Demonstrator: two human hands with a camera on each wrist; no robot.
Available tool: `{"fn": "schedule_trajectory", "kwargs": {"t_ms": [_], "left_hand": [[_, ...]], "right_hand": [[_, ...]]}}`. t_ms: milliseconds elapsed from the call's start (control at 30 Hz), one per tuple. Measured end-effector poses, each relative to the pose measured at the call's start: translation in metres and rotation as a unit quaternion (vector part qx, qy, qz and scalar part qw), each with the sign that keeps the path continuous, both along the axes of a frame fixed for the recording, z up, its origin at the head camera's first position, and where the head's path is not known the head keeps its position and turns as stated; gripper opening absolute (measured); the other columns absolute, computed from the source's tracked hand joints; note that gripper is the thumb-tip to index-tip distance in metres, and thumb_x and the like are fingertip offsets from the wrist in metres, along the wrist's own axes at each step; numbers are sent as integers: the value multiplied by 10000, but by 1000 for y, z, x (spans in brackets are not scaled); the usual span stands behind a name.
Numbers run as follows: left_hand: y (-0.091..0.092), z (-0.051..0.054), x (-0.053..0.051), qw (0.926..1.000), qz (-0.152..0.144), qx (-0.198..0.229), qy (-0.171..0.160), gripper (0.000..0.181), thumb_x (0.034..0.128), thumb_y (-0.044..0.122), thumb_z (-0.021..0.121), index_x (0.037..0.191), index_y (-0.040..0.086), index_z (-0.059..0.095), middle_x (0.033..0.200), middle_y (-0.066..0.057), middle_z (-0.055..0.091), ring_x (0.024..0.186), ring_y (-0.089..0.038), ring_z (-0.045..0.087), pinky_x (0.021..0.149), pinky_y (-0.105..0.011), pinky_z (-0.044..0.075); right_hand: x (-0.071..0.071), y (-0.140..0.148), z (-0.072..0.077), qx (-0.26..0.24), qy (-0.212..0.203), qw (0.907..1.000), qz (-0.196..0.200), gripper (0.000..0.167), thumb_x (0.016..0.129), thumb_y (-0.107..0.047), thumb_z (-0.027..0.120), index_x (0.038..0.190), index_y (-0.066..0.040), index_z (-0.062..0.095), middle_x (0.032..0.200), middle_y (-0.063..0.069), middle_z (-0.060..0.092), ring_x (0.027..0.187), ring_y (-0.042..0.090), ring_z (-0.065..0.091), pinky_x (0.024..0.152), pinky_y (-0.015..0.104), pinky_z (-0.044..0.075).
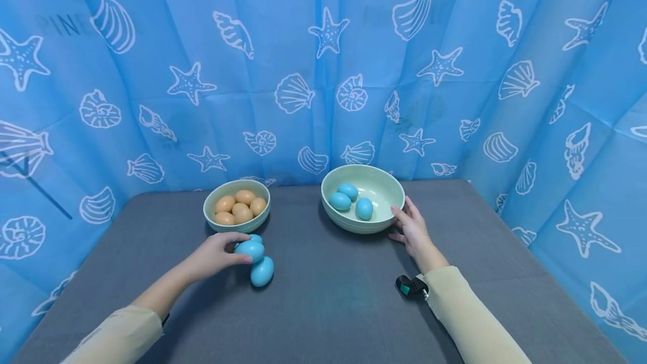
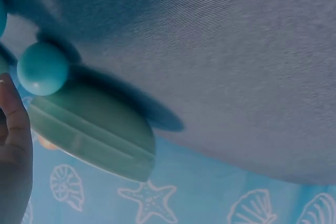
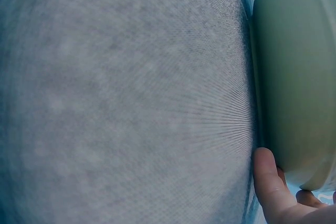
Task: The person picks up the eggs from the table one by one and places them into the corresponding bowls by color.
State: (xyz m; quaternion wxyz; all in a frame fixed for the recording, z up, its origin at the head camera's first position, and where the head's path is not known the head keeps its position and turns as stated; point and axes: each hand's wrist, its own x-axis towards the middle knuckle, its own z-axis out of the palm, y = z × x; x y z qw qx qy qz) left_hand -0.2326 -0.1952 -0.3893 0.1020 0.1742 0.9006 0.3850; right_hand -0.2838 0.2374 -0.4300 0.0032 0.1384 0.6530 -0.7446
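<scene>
My left hand [image 1: 214, 257] pinches a blue egg [image 1: 250, 250] between thumb and fingers, just in front of the smaller pale green bowl [image 1: 253, 223]. Partly hidden behind that egg is another blue egg [image 1: 256, 238]. A third blue egg [image 1: 262, 272] lies on the table to its right. In the larger pale green bowl [image 1: 380, 185] sit 3 blue eggs [image 1: 364, 208]. My right hand [image 1: 417, 237] holds this bowl's right side, one finger at the rim; in the right wrist view the thumb [image 3: 268, 174] lies low near the bowl's wall [image 3: 299, 82].
Several brown eggs [image 1: 242, 212] fill the smaller bowl. Both bowls stand near the back edge of the grey cloth-covered table [image 1: 323, 308]. A blue curtain [image 1: 328, 72] with shells and starfish hangs behind. A black device [image 1: 410, 286] is by the right sleeve.
</scene>
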Motion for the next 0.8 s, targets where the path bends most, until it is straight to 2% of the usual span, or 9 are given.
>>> {"fn": "schedule_trajectory", "kwargs": {"t_ms": [233,367,633,800], "left_hand": [[15,3,-4,9989,434,141,98,559,879,302,740,1298,-34,584,1268,-188,593,976,-254,579,780,-381,509],[24,4,-5,9974,683,179,138,571,883,293,738,1307,-50,568,1265,-202,595,999,-269,593,801,-404,521],[39,8,-5,9945,975,294,250,551,904,285,715,1312,-52,561,1291,-217,579,1095,-314,571,853,-464,510],[48,11,-6,9940,1003,277,349,548,911,281,707,1321,-50,556,1314,-221,568,1132,-332,566,878,-481,508]], "right_hand": [[0,0,-1,-33,-1,10000,21,709,1040,-227,465,1577,-224,2,1626,43,-26,1401,387,270,1039,623,353],[0,0,-1,-42,-16,10000,22,706,1041,-229,464,1577,-226,4,1627,40,-27,1400,386,273,1038,624,352],[0,-1,1,-10,-69,10000,-12,708,1041,-236,467,1576,-241,3,1626,24,-34,1404,383,263,1042,618,352],[1,-2,1,19,-123,9999,-23,713,1040,-247,475,1575,-251,4,1626,17,-34,1411,380,247,1047,609,352]]}}
